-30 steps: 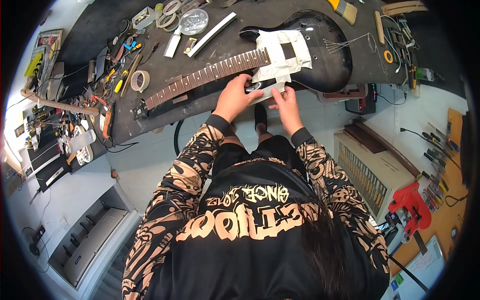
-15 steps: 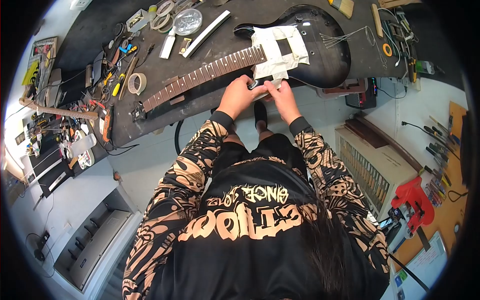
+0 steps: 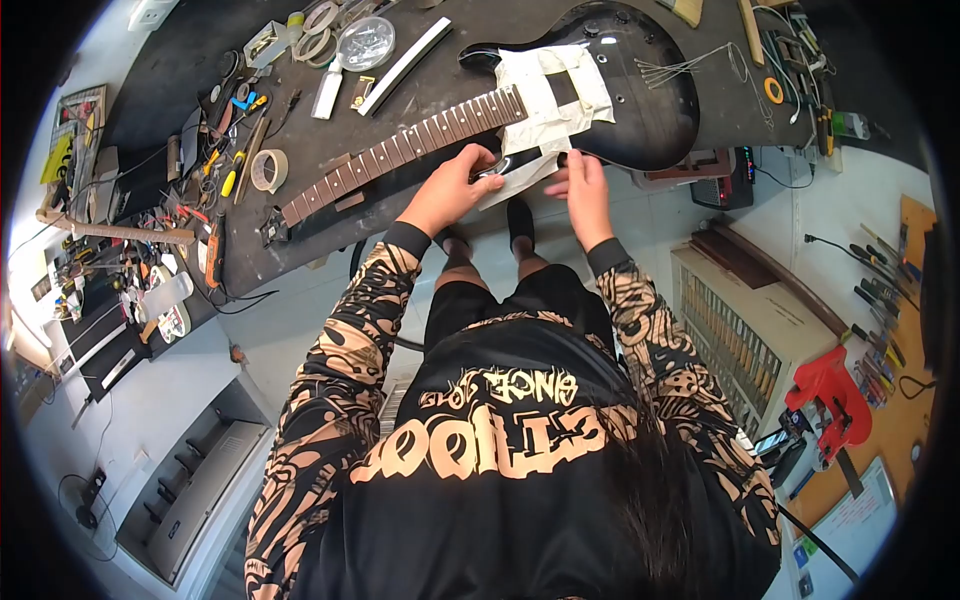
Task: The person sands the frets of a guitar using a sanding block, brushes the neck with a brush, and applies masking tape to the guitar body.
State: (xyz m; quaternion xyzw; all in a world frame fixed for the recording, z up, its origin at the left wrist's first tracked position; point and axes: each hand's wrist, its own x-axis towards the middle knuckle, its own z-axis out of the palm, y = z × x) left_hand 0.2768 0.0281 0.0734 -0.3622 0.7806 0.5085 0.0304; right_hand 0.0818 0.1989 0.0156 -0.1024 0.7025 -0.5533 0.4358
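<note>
A dark electric guitar [image 3: 655, 110] lies on the bench, its fretted neck [image 3: 400, 150] pointing left. Pale masking tape [image 3: 535, 90] covers the body around a rectangular opening. A loose-looking tape strip [image 3: 530, 180] hangs past the body's near edge. My left hand [image 3: 452, 192] is curled at the horn on that edge, its thumb by the strip; the exact contact is partly hidden. Just right of the strip, my right hand [image 3: 586, 195] has its fingers apart, with nothing visible in them.
Tape rolls [image 3: 268, 170], a round clear container [image 3: 366, 43] and a white bar [image 3: 405, 66] lie behind the neck. Hand tools [image 3: 235, 172] crowd the left side. Loose wires [image 3: 668, 72] cross the guitar body. A wooden cabinet [image 3: 740, 320] stands to the right below.
My hands have moved apart, the left one leftward and the right one slightly right. The right fingers have opened, and more of the tape strip shows between the hands.
</note>
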